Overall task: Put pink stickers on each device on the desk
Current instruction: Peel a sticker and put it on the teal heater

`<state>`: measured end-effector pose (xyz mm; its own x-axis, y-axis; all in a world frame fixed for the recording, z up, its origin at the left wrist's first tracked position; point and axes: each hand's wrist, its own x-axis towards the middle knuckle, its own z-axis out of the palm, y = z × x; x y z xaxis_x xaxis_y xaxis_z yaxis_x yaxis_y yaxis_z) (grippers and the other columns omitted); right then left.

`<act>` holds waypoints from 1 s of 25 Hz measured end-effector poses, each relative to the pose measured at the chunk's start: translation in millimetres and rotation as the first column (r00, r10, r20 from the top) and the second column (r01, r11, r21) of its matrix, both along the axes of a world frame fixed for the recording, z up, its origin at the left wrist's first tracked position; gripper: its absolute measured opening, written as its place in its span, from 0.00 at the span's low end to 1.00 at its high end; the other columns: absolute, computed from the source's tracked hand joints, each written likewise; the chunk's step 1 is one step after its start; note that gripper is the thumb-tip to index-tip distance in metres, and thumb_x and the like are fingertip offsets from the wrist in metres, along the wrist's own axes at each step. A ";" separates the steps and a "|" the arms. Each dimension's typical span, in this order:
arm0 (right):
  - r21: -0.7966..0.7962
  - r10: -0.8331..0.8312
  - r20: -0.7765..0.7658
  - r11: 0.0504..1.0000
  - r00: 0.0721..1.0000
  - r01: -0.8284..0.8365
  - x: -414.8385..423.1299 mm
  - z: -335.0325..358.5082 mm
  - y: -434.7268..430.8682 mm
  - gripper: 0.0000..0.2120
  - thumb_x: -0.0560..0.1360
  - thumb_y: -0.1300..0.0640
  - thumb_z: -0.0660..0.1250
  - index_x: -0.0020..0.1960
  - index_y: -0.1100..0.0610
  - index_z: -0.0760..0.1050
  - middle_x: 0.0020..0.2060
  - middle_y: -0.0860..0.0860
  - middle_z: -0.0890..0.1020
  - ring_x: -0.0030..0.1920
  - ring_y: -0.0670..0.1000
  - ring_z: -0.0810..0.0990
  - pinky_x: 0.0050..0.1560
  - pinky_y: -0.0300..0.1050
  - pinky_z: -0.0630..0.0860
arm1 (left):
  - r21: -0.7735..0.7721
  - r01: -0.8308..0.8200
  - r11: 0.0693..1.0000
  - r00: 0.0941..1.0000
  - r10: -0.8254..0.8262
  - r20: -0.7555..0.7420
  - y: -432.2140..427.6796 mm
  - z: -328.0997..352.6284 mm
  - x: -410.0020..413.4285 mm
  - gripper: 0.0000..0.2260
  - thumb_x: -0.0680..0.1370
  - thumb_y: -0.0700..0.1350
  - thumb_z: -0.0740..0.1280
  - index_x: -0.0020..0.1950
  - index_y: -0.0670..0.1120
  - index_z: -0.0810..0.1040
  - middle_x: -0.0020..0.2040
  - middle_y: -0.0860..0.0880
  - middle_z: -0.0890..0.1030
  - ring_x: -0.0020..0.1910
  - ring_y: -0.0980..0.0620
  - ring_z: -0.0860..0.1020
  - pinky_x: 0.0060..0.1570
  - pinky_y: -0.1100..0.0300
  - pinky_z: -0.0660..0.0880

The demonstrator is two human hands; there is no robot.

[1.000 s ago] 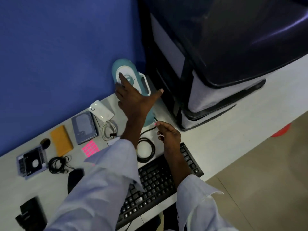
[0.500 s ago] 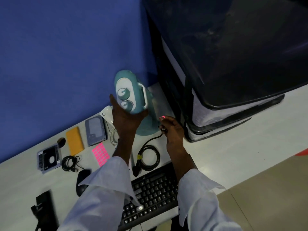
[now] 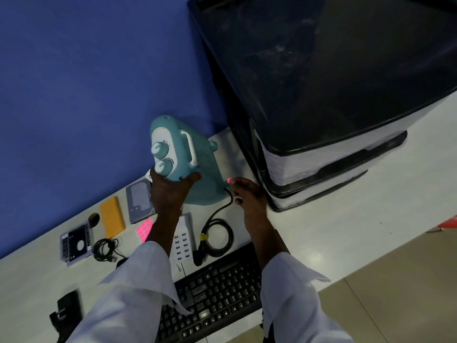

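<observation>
A teal device with two knobs and a white handle stands at the back of the desk by the blue wall. My left hand grips its lower front edge. My right hand sits just to the device's right, with a small pink sticker on a fingertip close to the device's base. The sheet of pink stickers lies on the desk left of my left forearm.
A big black-and-white drawer unit fills the right. On the white desk lie a hard drive, an orange case, a drive caddy, coiled cables, a white USB hub and a black keyboard.
My left hand has come down from the device's top to grip its lower front. My right hand has moved up with the pink sticker toward the device's base. The view has moved closer.
</observation>
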<state>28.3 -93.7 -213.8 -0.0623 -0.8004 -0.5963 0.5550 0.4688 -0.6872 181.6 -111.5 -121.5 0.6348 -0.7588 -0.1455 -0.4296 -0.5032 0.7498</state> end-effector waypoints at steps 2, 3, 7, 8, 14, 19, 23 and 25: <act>-0.024 -0.004 0.019 1.000 1.000 0.004 -1.3 -6.3 -4.1 0.09 0.73 0.62 0.74 0.53 0.62 0.83 0.40 0.56 0.83 0.32 0.45 0.75 0.31 0.35 0.69 | -0.024 -0.001 1.000 1.000 0.001 -0.021 -0.6 -7.1 8.8 0.42 0.57 0.58 0.82 0.67 0.50 0.70 0.62 0.52 0.78 0.60 0.48 0.77 0.58 0.57 0.73; -0.035 -0.008 0.023 0.999 1.000 0.009 -1.6 -7.6 -2.2 0.10 0.73 0.63 0.74 0.53 0.63 0.82 0.40 0.57 0.82 0.31 0.45 0.75 0.30 0.34 0.69 | -0.032 -0.002 0.999 0.999 0.000 -0.053 -0.2 -10.3 13.8 0.43 0.55 0.60 0.82 0.66 0.52 0.71 0.60 0.53 0.79 0.59 0.48 0.78 0.60 0.52 0.75; -0.053 -0.026 0.030 0.998 0.999 0.027 5.1 3.6 5.4 0.07 0.73 0.65 0.74 0.51 0.61 0.81 0.37 0.54 0.82 0.29 0.45 0.74 0.28 0.34 0.68 | -0.034 0.010 0.999 0.982 -0.016 -0.188 4.0 -18.2 42.7 0.46 0.46 0.66 0.82 0.62 0.59 0.74 0.56 0.56 0.82 0.53 0.49 0.82 0.53 0.44 0.80; -0.068 -0.024 0.028 0.997 0.999 0.025 7.5 7.1 5.0 0.07 0.73 0.65 0.74 0.51 0.60 0.81 0.37 0.53 0.83 0.29 0.45 0.74 0.28 0.34 0.68 | -0.034 0.008 0.999 0.975 -0.015 -0.220 5.2 -22.2 50.6 0.45 0.46 0.66 0.83 0.61 0.60 0.75 0.55 0.56 0.83 0.53 0.49 0.82 0.52 0.44 0.81; -0.110 0.082 -0.133 0.989 0.988 -0.097 14.5 23.6 -7.8 0.07 0.74 0.61 0.73 0.52 0.57 0.85 0.42 0.54 0.85 0.33 0.44 0.77 0.34 0.36 0.69 | -0.085 -0.056 0.995 0.853 0.004 -0.522 29.5 -9.9 81.3 0.33 0.62 0.50 0.81 0.66 0.54 0.75 0.59 0.50 0.81 0.55 0.48 0.80 0.49 0.44 0.82; -0.179 0.193 -0.233 0.955 0.953 -0.238 22.2 51.5 -29.9 0.05 0.72 0.58 0.76 0.48 0.55 0.86 0.42 0.53 0.88 0.36 0.46 0.80 0.39 0.38 0.70 | -0.091 0.043 0.995 0.615 -0.099 -0.782 51.4 -19.6 146.5 0.32 0.64 0.51 0.75 0.68 0.52 0.73 0.63 0.48 0.80 0.63 0.45 0.78 0.54 0.43 0.79; -0.234 0.302 -0.295 0.897 0.907 -0.375 37.8 83.1 -40.4 0.05 0.71 0.58 0.77 0.46 0.55 0.86 0.40 0.50 0.86 0.39 0.45 0.80 0.39 0.38 0.70 | -0.140 0.081 0.987 0.438 -0.161 -0.885 61.0 -26.6 176.6 0.32 0.67 0.50 0.67 0.72 0.48 0.70 0.63 0.46 0.79 0.60 0.45 0.79 0.49 0.47 0.81; -0.258 0.346 -0.336 0.861 0.876 -0.439 44.0 99.7 -45.2 0.06 0.71 0.61 0.76 0.47 0.59 0.85 0.41 0.53 0.86 0.38 0.44 0.81 0.38 0.34 0.72 | -0.142 0.074 0.987 0.384 -0.159 -0.909 63.0 -32.3 185.9 0.33 0.67 0.51 0.66 0.72 0.46 0.69 0.62 0.44 0.79 0.59 0.45 0.80 0.48 0.48 0.81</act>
<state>72.3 -138.9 -114.1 0.1774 -0.9332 -0.3124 0.1430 0.3385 -0.9300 367.5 -48.5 -153.7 0.0542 -0.8485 -0.5265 0.4877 -0.4376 0.7554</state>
